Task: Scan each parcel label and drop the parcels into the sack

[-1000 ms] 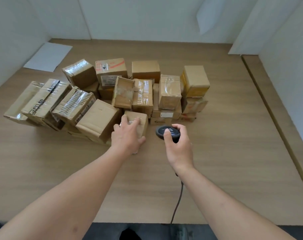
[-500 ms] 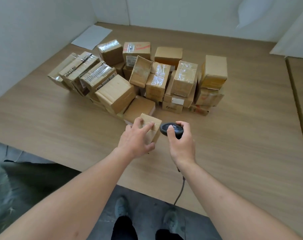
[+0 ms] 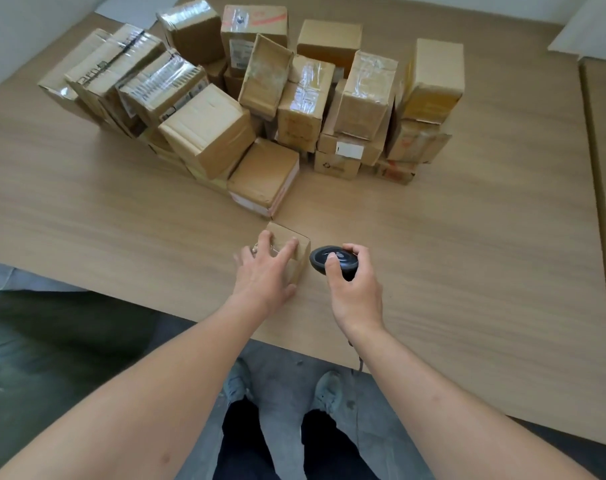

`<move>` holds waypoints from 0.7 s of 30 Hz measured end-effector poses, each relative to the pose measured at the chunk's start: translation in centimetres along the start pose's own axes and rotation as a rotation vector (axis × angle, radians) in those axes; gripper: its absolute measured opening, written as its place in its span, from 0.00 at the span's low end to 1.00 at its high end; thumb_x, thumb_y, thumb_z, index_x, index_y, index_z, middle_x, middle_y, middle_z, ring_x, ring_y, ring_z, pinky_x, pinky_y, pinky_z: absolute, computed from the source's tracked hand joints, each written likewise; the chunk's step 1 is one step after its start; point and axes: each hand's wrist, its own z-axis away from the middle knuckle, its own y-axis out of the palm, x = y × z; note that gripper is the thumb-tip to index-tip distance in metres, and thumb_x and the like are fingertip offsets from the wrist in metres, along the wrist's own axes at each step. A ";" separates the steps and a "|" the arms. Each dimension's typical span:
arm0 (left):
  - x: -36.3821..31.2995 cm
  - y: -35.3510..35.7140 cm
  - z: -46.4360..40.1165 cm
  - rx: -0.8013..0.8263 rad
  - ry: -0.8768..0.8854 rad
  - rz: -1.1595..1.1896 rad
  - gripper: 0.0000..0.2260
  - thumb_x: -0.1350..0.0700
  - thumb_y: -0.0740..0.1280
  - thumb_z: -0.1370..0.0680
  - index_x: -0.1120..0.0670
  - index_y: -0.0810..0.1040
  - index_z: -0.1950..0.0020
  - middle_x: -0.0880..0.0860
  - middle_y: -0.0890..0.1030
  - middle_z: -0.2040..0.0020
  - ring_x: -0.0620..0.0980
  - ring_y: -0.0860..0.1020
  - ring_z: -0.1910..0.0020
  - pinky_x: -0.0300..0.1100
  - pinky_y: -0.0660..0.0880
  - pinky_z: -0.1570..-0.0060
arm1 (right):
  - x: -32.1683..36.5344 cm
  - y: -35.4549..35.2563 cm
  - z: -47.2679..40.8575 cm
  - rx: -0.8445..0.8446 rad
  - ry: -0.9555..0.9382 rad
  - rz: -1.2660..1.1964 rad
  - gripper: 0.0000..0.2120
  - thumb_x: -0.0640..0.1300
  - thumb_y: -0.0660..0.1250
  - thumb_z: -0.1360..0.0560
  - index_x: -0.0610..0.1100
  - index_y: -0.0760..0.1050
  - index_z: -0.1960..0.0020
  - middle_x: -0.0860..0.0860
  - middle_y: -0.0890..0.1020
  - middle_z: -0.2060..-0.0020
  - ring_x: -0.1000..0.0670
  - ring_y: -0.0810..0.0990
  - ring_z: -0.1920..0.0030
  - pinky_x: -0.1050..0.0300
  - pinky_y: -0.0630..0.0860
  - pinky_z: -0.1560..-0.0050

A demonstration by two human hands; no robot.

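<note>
Small carton (image 3: pixel 287 251) now dragged clear of parcel pile (image 3: pixel 260 98) toward surface (image 3: pixel 467 271) near edge; left hand (image 3: pixel 263 275) grips it, fingers over top. Right hand (image 3: pixel 353 289) clasps scanner (image 3: pixel 332 259) just beside. Scan looks imminent; sack unseen.

A parcel-sorting station, judging by the heap of taped cardboard parcels (image 3: pixel 260 98) piled beyond the hands on a wide wood-grain table (image 3: pixel 467 237), the corded handheld scanner (image 3: pixel 334 260), plain white partition walls (image 3: pixel 17 36), and grey concrete floor (image 3: pixel 284 375) underfoot.
</note>
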 end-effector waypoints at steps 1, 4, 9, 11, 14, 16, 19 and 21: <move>0.0 0.2 -0.1 -0.004 -0.003 0.005 0.40 0.44 0.74 0.24 0.36 0.54 0.19 0.55 0.51 0.21 0.68 0.64 0.31 0.67 0.60 0.25 | -0.3 0.1 0.1 -0.004 0.004 -0.002 0.12 0.59 0.68 0.18 0.59 0.74 0.36 0.60 0.84 0.49 0.50 0.83 0.46 0.51 0.77 0.45; 1.0 0.3 0.0 -0.011 0.018 0.112 0.39 0.43 0.72 0.23 0.37 0.55 0.18 0.54 0.52 0.20 0.68 0.63 0.28 0.69 0.55 0.23 | -0.5 0.3 0.4 -0.020 0.012 -0.018 0.12 0.59 0.67 0.18 0.59 0.74 0.36 0.61 0.84 0.49 0.50 0.83 0.46 0.51 0.78 0.45; 5.4 -1.1 0.3 0.027 0.027 0.375 0.38 0.43 0.70 0.20 0.36 0.52 0.16 0.51 0.56 0.15 0.59 0.57 0.17 0.61 0.61 0.21 | 0.2 0.7 0.6 -0.035 0.006 -0.039 0.11 0.59 0.67 0.18 0.61 0.73 0.37 0.58 0.85 0.49 0.50 0.84 0.47 0.49 0.79 0.44; 6.6 -2.1 0.7 0.025 0.036 0.399 0.36 0.45 0.67 0.18 0.34 0.49 0.16 0.53 0.67 0.20 0.58 0.69 0.24 0.56 0.70 0.28 | 0.5 1.0 0.8 -0.035 -0.002 -0.049 0.11 0.59 0.67 0.18 0.61 0.73 0.38 0.57 0.86 0.50 0.49 0.84 0.48 0.48 0.80 0.44; 7.5 -2.9 1.3 -0.091 0.030 0.405 0.33 0.53 0.64 0.16 0.33 0.54 0.17 0.51 0.77 0.41 0.52 0.78 0.49 0.49 0.75 0.50 | 0.8 1.4 1.2 -0.019 -0.019 -0.058 0.12 0.59 0.67 0.18 0.60 0.73 0.37 0.58 0.85 0.50 0.49 0.84 0.48 0.48 0.80 0.44; 7.8 -3.0 1.1 -0.192 -0.022 0.346 0.26 0.54 0.66 0.17 0.37 0.67 0.20 0.53 0.73 0.32 0.55 0.76 0.40 0.50 0.75 0.46 | 0.9 1.6 1.4 -0.014 -0.024 -0.064 0.12 0.58 0.68 0.18 0.59 0.74 0.36 0.59 0.84 0.49 0.49 0.83 0.47 0.49 0.79 0.45; 7.5 -3.2 1.2 -0.153 -0.185 0.182 0.27 0.37 0.70 0.22 0.35 0.70 0.23 0.56 0.64 0.24 0.59 0.68 0.30 0.52 0.74 0.36 | 0.9 1.7 1.6 -0.008 -0.030 -0.070 0.12 0.57 0.68 0.17 0.58 0.74 0.35 0.60 0.84 0.49 0.50 0.82 0.46 0.52 0.76 0.46; 7.5 -3.3 1.3 -0.120 -0.219 0.084 0.36 0.32 0.73 0.27 0.32 0.64 0.21 0.55 0.66 0.31 0.58 0.69 0.35 0.50 0.73 0.36 | 0.9 1.8 1.7 0.000 -0.038 -0.071 0.11 0.57 0.68 0.17 0.58 0.74 0.36 0.62 0.83 0.51 0.51 0.82 0.47 0.52 0.76 0.47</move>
